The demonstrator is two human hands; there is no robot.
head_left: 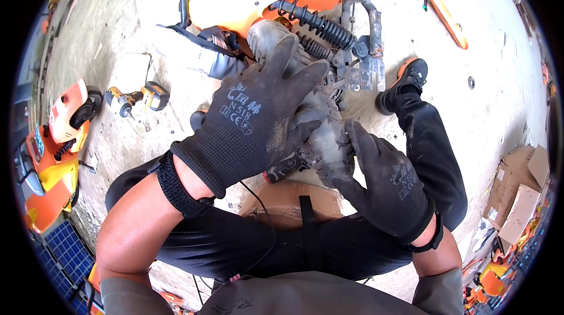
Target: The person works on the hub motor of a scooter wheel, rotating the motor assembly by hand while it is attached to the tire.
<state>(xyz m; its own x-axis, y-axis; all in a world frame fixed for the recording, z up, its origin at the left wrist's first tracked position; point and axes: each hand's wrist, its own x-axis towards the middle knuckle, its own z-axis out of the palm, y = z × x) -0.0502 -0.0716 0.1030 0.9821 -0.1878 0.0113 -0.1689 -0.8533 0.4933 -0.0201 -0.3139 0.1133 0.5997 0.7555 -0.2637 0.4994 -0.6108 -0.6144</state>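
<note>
Between my knees is a dusty grey metal housing (330,146), bulky like an engine casing, attached to an orange-and-yellow vehicle body (226,1). My left hand (252,109), in a black work glove, lies across the housing's left side, its fingers and thumb curved round it. On the near right end, my right hand (390,183), gloved the same way, grips the housing between thumb and fingers. A black coil-spring shock absorber (320,26) runs above the housing to a rusty metal bracket (367,68). My left palm and fingers hide part of the housing.
A yellow-and-black cordless power tool (136,99) lies on the concrete floor to the left, near an orange-and-white vehicle part (67,112). An orange strip (447,21) lies at the far right. Opened cardboard boxes (517,191) stand at right. A dark cable (271,227) crosses my lap.
</note>
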